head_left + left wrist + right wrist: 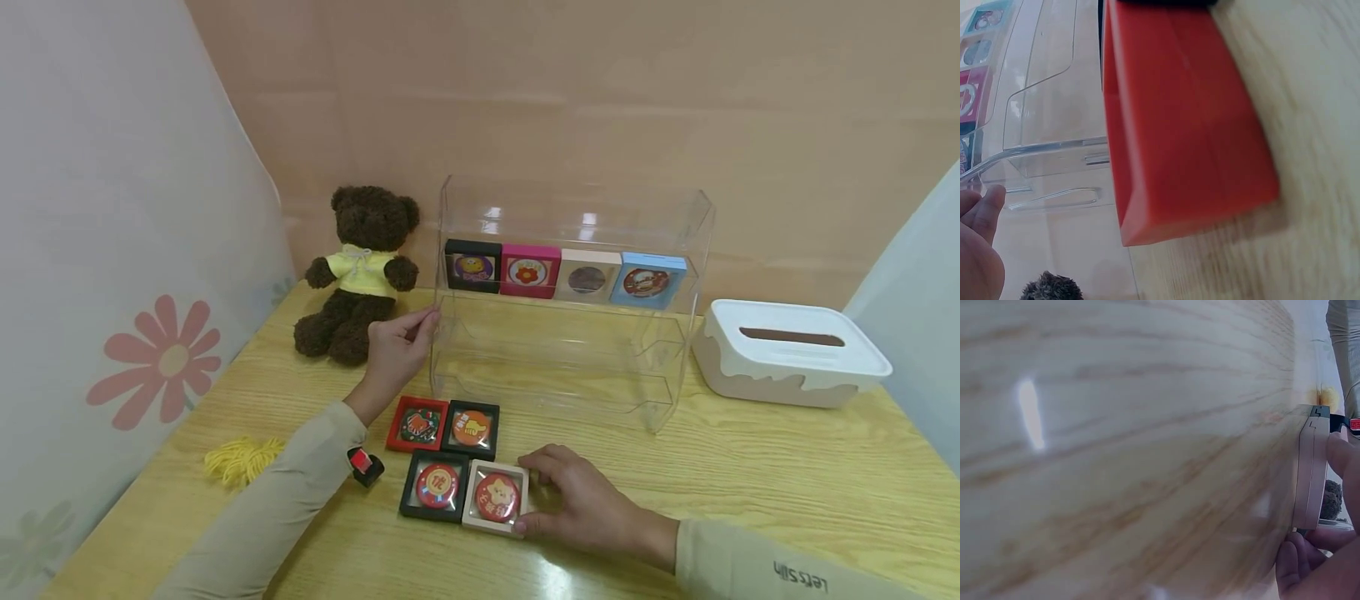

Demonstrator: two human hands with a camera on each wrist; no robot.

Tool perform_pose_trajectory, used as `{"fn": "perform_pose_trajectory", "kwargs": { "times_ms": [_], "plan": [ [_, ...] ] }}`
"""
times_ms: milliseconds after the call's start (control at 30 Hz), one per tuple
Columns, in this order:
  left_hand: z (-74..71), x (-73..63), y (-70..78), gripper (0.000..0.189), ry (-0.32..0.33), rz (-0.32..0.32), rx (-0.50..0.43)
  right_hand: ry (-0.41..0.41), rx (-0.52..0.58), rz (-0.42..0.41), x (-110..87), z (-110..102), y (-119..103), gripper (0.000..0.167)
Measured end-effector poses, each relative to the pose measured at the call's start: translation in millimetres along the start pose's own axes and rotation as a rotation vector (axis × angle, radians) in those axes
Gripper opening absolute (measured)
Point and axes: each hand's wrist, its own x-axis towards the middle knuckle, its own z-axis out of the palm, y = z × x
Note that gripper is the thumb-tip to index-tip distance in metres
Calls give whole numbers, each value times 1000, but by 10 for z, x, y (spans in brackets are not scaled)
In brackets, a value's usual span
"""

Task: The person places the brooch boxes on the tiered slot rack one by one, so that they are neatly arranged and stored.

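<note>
A pale curtain printed with a pink flower (174, 361) hangs down the left side of the room, and a plain peach backdrop (570, 92) closes the rear. The worktop (795, 475) is light yellow wood with visible grain and a patch of glare near its front. A bundle of yellow yarn (238, 461) lies at left, partly hidden by the left sleeve. Behind it sits a brown teddy bear (365, 271) in a yellow top.

The left hand (393, 346) has thumb and fingers drawn narrow, pinching the left edge of a clear stand (540, 346). In front of the stand, four square cases lie on the worktop: a red case (417, 423) beside a black case with an orange badge (471, 429), and, nearer, a black case with a red badge (437, 486) beside a beige case (496, 497). Four more stand on an upper shelf: black (472, 267), pink (529, 271), beige (587, 275) and blue (648, 281).

The right hand (581, 504) holds the near beige case between thumb and fingers at its right side. Farther right sits a white-lidded tissue box (795, 354), with a pale curtain (911, 258) beyond.
</note>
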Motion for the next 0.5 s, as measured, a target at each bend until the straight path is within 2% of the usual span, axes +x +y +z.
{"fn": "perform_pose_trajectory", "kwargs": {
  "times_ms": [500],
  "plan": [
    [-8,4,8,15,-22,-7,3,9,62,33,-30,5,7,63]
  ]
}}
